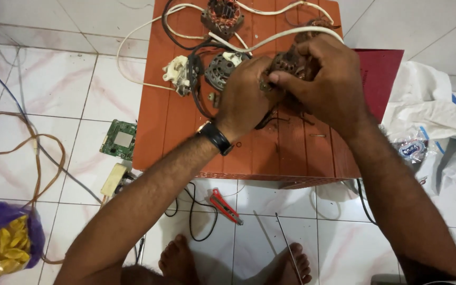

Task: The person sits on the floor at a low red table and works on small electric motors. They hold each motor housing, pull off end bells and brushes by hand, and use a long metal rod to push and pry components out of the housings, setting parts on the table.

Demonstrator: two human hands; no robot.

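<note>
Head view, looking straight down: both hands meet over a small orange-red plastic table [302, 153] and close around a dark, rusty-brown motor part [291, 63], most likely a stator with copper windings, held just above the tabletop near its far edge. The left hand [244, 97], with a black wristwatch [216, 138] on the wrist, wraps the part from its near-left side, fingers curled on it; the right hand [325, 79] covers it from above and the right, the thumb tip pressed against its front face. Both grips are firm on the part, though the exact contact points are hidden under the fingers.

The work looks midway. A grey motor end housing [219, 71] lies free just left of the hands, a second wound stator [222, 16] sits at the far edge, and a white switch block [178, 74] trails white cable [286, 34] across the table, so the dismantling is largely done. The held piece is in hand for handling or inspection; nothing appears reassembled.

On the tiled floor lie a green circuit board [120, 138], red-handled pliers [225, 206] and a thin metal rod [288, 245], all untouched.
</note>
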